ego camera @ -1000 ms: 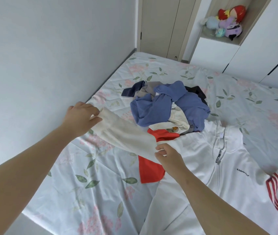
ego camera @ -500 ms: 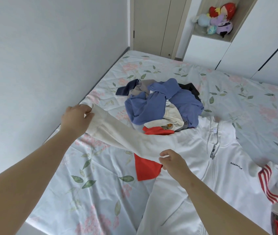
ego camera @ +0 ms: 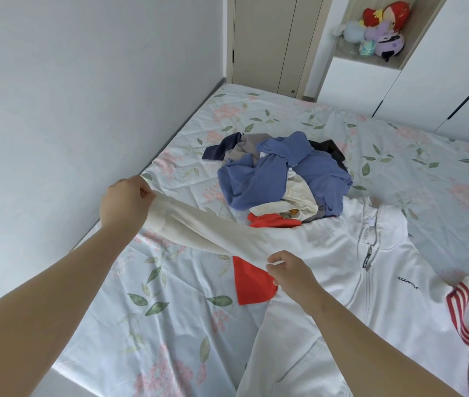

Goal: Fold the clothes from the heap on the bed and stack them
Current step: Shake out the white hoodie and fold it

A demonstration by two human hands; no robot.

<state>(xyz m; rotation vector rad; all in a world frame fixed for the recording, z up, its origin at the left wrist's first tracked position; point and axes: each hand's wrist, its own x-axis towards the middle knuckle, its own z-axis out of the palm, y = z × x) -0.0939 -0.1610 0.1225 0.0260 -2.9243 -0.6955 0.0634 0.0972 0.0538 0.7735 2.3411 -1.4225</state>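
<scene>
Sleeve (ego camera: 198, 230) tauter; left hand (ego camera: 125, 203), right hand (ego camera: 290, 275) hold it; floral bed (ego camera: 170, 310) beside wall (ego camera: 70, 110).

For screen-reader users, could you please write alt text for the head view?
A left hand grips the cuff and a right hand pinches the sleeve of a white jacket spread on a bed, a heap of clothes behind.

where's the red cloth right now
In the head view, the red cloth lies flat on the bed near centre, partly under the sleeve of the white jacket, just left of the right hand and in front of the heap.
</scene>
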